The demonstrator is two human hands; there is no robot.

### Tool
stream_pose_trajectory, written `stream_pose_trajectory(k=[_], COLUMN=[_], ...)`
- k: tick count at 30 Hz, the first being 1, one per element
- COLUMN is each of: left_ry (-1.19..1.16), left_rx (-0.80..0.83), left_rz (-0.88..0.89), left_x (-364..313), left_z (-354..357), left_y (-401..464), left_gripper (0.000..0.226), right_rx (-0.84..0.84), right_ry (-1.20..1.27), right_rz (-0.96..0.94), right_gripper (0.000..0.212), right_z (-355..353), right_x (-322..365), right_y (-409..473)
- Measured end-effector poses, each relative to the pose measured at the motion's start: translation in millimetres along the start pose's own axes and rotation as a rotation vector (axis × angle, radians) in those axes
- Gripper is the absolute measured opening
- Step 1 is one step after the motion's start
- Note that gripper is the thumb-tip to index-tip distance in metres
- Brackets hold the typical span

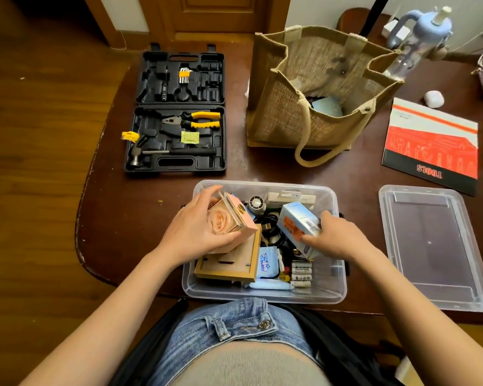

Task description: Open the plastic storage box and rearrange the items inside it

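The clear plastic storage box stands open at the table's near edge, and its lid lies flat on the table to its right. My left hand grips a pink box with a rose in it over the left side of the storage box. My right hand holds a white and orange carton tilted above the right side. Inside lie a wooden frame, a blue pouch, batteries, dark cables and a small round fan.
An open black tool case with pliers and a hammer sits at the far left of the table. A jute tote bag stands behind the box. A red "TOOLS" booklet, a blue water bottle and a small white case are at the right.
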State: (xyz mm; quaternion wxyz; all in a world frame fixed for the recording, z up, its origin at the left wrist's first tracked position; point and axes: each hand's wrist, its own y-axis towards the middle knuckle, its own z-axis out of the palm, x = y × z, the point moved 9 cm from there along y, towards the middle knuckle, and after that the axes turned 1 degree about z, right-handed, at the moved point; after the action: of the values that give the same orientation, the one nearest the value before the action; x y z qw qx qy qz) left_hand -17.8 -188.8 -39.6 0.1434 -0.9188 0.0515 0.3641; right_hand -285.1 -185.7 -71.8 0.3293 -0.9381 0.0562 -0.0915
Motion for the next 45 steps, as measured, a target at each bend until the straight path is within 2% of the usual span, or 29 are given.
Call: stream_pose_trajectory(k=[6, 10, 13, 16, 19, 21, 24, 25, 27, 31, 33, 34, 36, 38, 42, 45], left_ry=[0.152, 0.189, 0.139, 0.084, -0.019, -0.085, -0.17, -0.18, -0.191, -0.265, -0.344, -0.385, -0.458, -0.467, -0.269, -0.056], left_rx=[-0.026, -0.032, -0.021, -0.07, -0.159, -0.21, -0.238, -0.242, -0.247, -0.274, -0.293, -0.296, -0.295, -0.262, -0.115, 0.03], left_rz=[0.027, -0.003, -0.023, -0.034, -0.096, -0.153, -0.206, -0.203, -0.186, -0.187, -0.201, -0.208, -0.223, -0.226, -0.155, -0.099], left_x=[-8, -9, -4, -2, 5, 15, 26, 26, 24, 23, 27, 30, 36, 39, 23, 7], left_z=[3, 5, 4, -2, -12, -18, -23, -23, -25, -29, -31, -32, -32, -32, -22, -1], left_y=[12, 18, 19, 18, 14, 13, 13, 13, 12, 9, 7, 7, 8, 10, 10, 11], left_gripper=[0.094, 0.092, 0.09, 0.089, 0.089, 0.09, 0.091, 0.091, 0.09, 0.096, 0.095, 0.092, 0.089, 0.09, 0.089, 0.08], right_rx=[-0.051, -0.041, -0.193, -0.339, -0.418, -0.321, 0.092, 0.213, 0.364, 0.475, 0.456, 0.425, 0.334, 0.231, 0.045, -0.076], right_ry=[-0.043, -0.141, -0.244, -0.208, -0.147, -0.041, 0.115, 0.196, 0.387, 0.797, 0.995, 1.006, 0.892, 0.785, 0.805, 0.801], right_rz=[0.029, 0.113, 0.114, 0.073, -0.077, -0.171, -0.184, -0.167, -0.106, 0.015, 0.003, -0.027, -0.088, -0.109, -0.092, -0.098], right_gripper=[0.048, 0.057, 0.057, 0.051, 0.037, 0.032, 0.059, 0.062, 0.051, 0.025, 0.017, 0.013, 0.006, 0.014, 0.015, 0.019], right_z=[0, 0, -8, -16, -13, 5, 54, 67, 86, 95, 79, 67, 41, 17, -17, -30], right_x=[-2, -9, -4, 3, 24, 46, 75, 81, 87, 90, 90, 85, 71, 52, 15, 2], right_y=[-10, -16, -21, -24, -28, -26, -17, -15, -11, -15, -18, -20, -24, -27, -33, -37])
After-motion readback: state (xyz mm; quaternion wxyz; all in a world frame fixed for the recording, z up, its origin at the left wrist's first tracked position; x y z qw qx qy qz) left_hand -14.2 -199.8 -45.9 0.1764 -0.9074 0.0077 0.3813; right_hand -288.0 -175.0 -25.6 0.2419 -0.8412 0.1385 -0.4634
